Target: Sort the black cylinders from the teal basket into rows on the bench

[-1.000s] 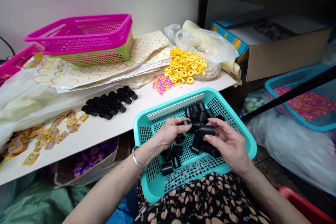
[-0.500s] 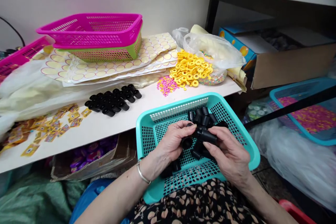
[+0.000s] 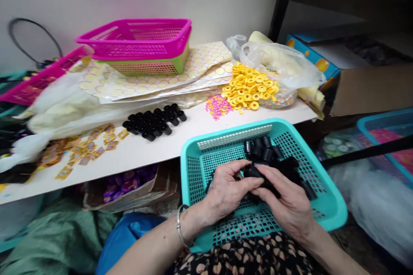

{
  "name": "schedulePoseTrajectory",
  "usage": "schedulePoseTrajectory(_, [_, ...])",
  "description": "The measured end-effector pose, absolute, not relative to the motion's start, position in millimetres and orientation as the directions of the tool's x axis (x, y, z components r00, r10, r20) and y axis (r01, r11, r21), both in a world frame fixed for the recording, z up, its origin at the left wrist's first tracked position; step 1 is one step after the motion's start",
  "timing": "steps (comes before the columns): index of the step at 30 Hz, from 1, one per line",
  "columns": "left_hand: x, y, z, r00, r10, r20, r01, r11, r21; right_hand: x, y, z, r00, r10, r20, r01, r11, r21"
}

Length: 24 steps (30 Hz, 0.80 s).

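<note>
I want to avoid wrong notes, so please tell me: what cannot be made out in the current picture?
In the head view:
Black pieces between left hand and right hand: how many are held, hidden by the fingers.
Yellow packets: their print, too small and blurred.
Cardboard box: right end, cut off by the right edge.
Far-right turquoise basket: right side, cut off likewise.

White tabletop (image 3: 138, 154) stretched in front of you. On it you had black cylinders (image 3: 153, 124) in tight cluster, scattered yellow packets (image 3: 92, 146) nearby, pink-and-yellow bits (image 3: 217, 106) beside heaped yellow rings (image 3: 250, 87), translucent plastic (image 3: 67, 116) behind.
</note>
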State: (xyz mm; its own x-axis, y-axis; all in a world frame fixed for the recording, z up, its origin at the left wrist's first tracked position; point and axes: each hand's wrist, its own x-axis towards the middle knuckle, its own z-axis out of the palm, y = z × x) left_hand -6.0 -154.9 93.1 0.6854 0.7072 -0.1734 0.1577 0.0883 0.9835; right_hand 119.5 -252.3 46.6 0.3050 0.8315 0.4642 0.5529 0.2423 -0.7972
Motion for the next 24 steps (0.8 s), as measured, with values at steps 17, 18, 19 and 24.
schedulePoseTrajectory(17, [-136,15,14,-0.148,0.920,0.364,0.841,-0.077,0.536,88,-197,44,-0.395,0.866,-0.306,0.874,0.251,-0.416])
schedulePoseTrajectory(18, [-133,14,15,-0.134,0.913,0.384,0.846,-0.097,0.524,84,-194,41,-0.405,0.847,-0.344,0.877,0.255,-0.407])
schedulePoseTrajectory(19, [-131,11,18,-0.130,0.903,0.410,0.842,-0.118,0.526,82,-192,37,-0.413,0.829,-0.377,0.878,0.252,-0.408])
schedulePoseTrajectory(24, [-118,-33,47,-0.289,0.877,0.384,0.526,-0.189,0.829,97,-190,31,-0.410,0.833,-0.372,0.777,0.105,-0.621])
